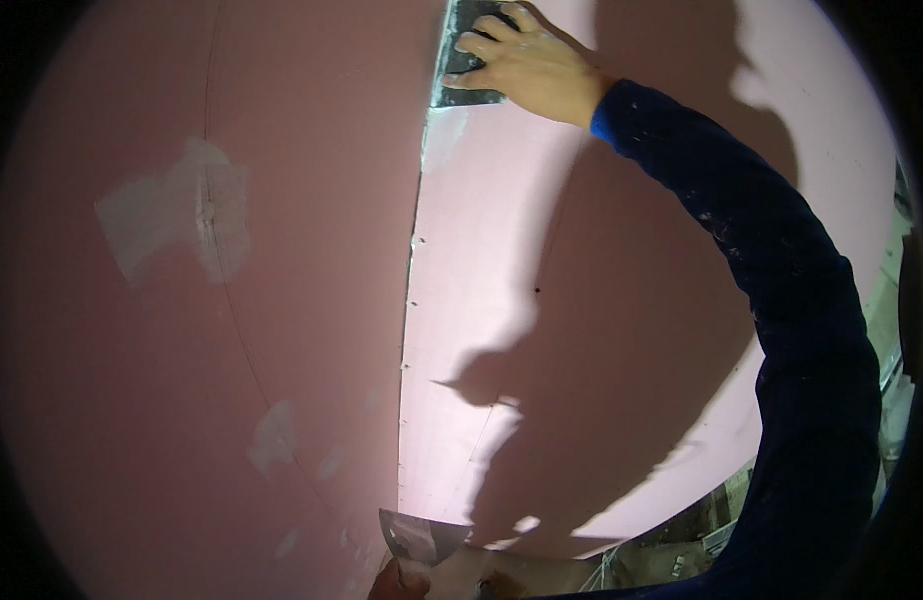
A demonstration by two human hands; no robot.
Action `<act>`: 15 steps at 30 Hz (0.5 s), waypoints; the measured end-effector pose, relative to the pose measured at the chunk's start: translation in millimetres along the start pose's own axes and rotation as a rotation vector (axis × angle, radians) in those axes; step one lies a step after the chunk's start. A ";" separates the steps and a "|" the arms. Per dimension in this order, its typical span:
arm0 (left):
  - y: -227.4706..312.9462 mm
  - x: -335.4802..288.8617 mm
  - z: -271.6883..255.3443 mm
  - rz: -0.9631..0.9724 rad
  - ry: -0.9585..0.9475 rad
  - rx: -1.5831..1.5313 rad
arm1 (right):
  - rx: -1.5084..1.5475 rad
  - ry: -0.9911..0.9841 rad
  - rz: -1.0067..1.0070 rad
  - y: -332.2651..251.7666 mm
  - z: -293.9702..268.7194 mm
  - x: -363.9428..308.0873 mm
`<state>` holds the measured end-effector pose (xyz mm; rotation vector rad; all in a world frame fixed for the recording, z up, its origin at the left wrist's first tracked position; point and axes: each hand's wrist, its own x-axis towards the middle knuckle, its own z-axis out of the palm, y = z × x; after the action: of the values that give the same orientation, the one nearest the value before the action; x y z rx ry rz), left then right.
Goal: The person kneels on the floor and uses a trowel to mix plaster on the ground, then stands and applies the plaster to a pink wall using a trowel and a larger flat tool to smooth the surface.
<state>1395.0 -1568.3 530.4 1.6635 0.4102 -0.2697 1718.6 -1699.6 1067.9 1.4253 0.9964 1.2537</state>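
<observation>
At the top, my right hand (541, 75) spreads its fingers over a dark, flat scraper (473, 97) smeared with white compound. The scraper lies against the pink wallboard, its left edge along the vertical corner joint (413, 290). White compound shows on the joint just below it, and several screw heads or small holes run down beside the joint. Low in the picture, my left hand (394, 583), dim and partly cut off, grips a putty knife (421, 537). That knife's broad metal blade points up, near the joint's lower end. Its handle is mostly hidden.
On the left pink board (311, 150), a large dried white patch (176, 215) covers part of a thin seam, with smaller patches (273, 438) lower down. My arm's dark shadow falls across the right board (496, 190). Cluttered objects (671, 565) show at the lower right.
</observation>
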 end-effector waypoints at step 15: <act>-32.7 -47.2 -35.7 0.045 0.014 0.000 | 0.001 -0.126 0.693 33.5 -24.7 52.0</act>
<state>1336.3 -1535.0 525.0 1.6737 0.3825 -0.2250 1700.9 -1652.9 1112.0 1.9077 0.4133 1.6145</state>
